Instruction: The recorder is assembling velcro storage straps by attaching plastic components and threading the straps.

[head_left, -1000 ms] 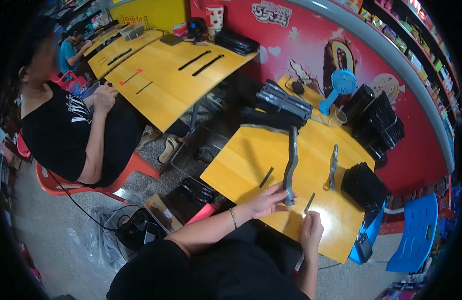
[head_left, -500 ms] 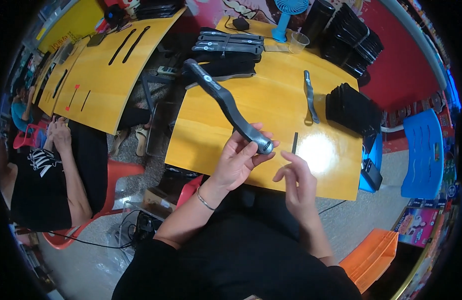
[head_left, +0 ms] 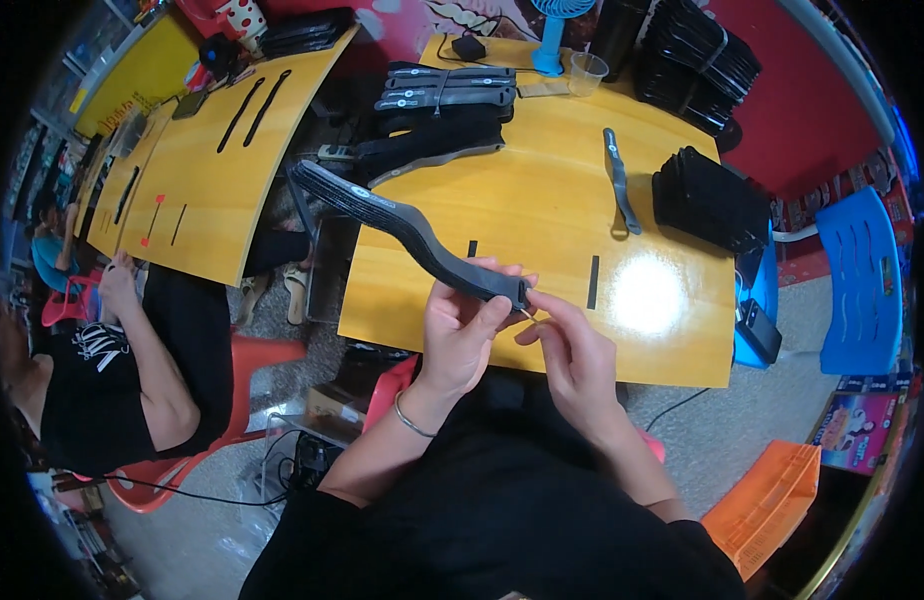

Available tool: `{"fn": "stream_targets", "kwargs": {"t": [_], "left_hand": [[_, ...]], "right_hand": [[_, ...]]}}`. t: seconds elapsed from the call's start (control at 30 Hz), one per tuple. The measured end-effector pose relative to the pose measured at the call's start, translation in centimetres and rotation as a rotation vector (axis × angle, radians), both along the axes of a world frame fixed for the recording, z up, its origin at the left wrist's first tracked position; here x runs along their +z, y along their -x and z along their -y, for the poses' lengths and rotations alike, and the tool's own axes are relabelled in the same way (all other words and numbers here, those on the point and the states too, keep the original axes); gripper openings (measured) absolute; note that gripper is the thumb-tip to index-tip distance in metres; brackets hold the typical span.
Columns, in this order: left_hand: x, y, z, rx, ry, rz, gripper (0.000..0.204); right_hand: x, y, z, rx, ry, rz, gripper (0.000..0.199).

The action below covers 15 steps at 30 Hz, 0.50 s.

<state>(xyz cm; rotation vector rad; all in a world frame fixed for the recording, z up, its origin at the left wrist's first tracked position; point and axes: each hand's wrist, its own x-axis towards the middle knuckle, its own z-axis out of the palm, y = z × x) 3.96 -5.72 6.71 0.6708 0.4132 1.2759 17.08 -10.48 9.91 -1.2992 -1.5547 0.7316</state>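
My left hand (head_left: 462,325) grips the near end of a long curved dark grey strap (head_left: 407,228), which rises up and to the left over the yellow table (head_left: 542,215). At that same end my right hand (head_left: 572,345) pinches something small and thin with thumb and forefinger. Two short black strips (head_left: 593,282) lie flat on the table just beyond my hands. Another grey strap (head_left: 619,180) rests farther back on the right.
Stacks of black straps (head_left: 437,100) and black pouches (head_left: 710,200) sit at the table's back, with a blue fan (head_left: 554,30) and a plastic cup (head_left: 586,72). A seated person (head_left: 112,370) is at left by a second yellow table (head_left: 197,160). Blue chair (head_left: 867,280) at right.
My left hand has lifted the grey strap off the table and brought it toward me. My right hand has come up to the strap's near end and pinches there.
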Motion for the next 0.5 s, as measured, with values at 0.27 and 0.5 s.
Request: {"fn": "stream_targets", "kwargs": {"t": [0.27, 0.5], "left_hand": [[0.5, -0.6, 0.3, 0.067, 0.002, -0.057, 0.034], [0.4, -0.9, 1.3, 0.222, 0.008, -0.130, 0.034]], "right_hand": [[0.3, -0.6, -0.2, -0.030, -0.051, 0.136, 0.037], [-0.5, -0.3, -0.4, -0.048, -0.153, 0.153, 0.033]]}}
